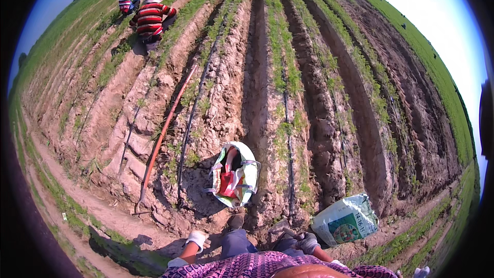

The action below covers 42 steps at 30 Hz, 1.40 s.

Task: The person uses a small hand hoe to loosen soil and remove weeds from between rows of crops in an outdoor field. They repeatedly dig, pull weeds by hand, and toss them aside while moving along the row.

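My left hand (198,240), in a pale work glove, hangs beside my left leg over bare soil. Its fingers are loosely bent, and nothing shows in them. Next to my right leg is my right hand (307,243) in a greyish glove; whether its fingers hold anything is too unclear to tell. A white fertilizer sack (349,220) with a green printed panel lies just right of that hand. Ahead of my feet an open, light-green carry bag (247,173) stands on the soil, with red cloth-like contents (228,183) inside.
A long-handled tool (166,127) with a reddish shaft lies along the ridge at left. Black drip lines (189,123) follow the planted rows. Two people (150,19) crouch further up on the left. Furrows (254,85) run away from me. Pale gloved fingertips (421,272) show at lower right.
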Available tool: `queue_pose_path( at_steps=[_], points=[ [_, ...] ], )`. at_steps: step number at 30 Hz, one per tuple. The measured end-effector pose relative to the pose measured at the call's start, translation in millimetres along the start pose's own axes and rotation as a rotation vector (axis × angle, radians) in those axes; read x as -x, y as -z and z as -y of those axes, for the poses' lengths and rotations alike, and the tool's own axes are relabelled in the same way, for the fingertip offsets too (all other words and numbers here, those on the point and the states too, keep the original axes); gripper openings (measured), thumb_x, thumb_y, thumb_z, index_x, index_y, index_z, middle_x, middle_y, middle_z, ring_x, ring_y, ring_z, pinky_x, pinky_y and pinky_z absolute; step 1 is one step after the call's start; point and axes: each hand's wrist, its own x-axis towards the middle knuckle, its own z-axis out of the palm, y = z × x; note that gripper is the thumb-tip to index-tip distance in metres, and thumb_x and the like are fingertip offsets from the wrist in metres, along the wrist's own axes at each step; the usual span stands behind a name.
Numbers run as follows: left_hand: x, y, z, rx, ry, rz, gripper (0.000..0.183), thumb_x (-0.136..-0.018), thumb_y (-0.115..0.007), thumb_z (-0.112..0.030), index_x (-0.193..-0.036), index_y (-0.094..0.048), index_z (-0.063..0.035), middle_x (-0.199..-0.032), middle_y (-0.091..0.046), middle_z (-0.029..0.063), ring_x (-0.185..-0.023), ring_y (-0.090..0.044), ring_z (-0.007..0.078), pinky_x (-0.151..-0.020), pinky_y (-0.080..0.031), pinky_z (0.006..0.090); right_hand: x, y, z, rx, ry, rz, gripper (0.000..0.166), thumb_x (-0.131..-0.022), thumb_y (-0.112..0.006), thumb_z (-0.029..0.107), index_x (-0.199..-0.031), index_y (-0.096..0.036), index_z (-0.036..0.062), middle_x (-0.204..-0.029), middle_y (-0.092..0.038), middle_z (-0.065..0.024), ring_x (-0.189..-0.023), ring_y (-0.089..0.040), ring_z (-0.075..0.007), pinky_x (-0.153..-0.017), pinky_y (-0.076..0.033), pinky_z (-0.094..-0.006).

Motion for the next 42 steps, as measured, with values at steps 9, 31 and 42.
queue_pose_path(
  at_steps=[9, 31, 42],
  points=[
    [44, -28, -49, -0.192, 0.053, 0.089, 0.048, -0.09, -0.048, -0.046, -0.08, -0.063, -0.0012, -0.075, -0.067, 0.017, -0.053, -0.064, 0.0284, -0.045, -0.05, 0.0369, -9, 31, -27, 0.092, -0.004, -0.062, 0.041, -0.054, -0.08, -0.006, -0.09, -0.061, -0.0003, -0.073, -0.058, -0.0036, -0.06, -0.056, -0.0147, -0.053, -0.049, -0.0305],
    [14, -11, 63, -1.16, -0.314, -0.258, 0.046, -0.073, -0.055, -0.048, -0.097, -0.068, -0.0105, -0.103, -0.064, 0.0151, -0.098, -0.061, 0.0309, -0.083, -0.048, 0.0377, -148, 56, -165, -0.448, 0.095, 0.146, 0.048, -0.044, -0.089, 0.018, -0.073, -0.053, 0.0103, -0.069, -0.046, 0.0052, -0.064, -0.039, -0.0085, -0.059, -0.042, -0.0256],
    [-18, -18, 80, -0.984, -0.368, -0.265, 0.047, -0.072, -0.059, -0.051, -0.095, -0.069, -0.0119, -0.103, -0.065, 0.0113, -0.099, -0.06, 0.0301, -0.088, -0.046, 0.0361, -45, 53, -87, 0.065, 0.126, -0.096, 0.045, -0.049, -0.087, 0.017, -0.069, -0.048, 0.0126, -0.068, -0.046, 0.0052, -0.064, -0.04, -0.0085, -0.058, -0.041, -0.0255]
  ],
)
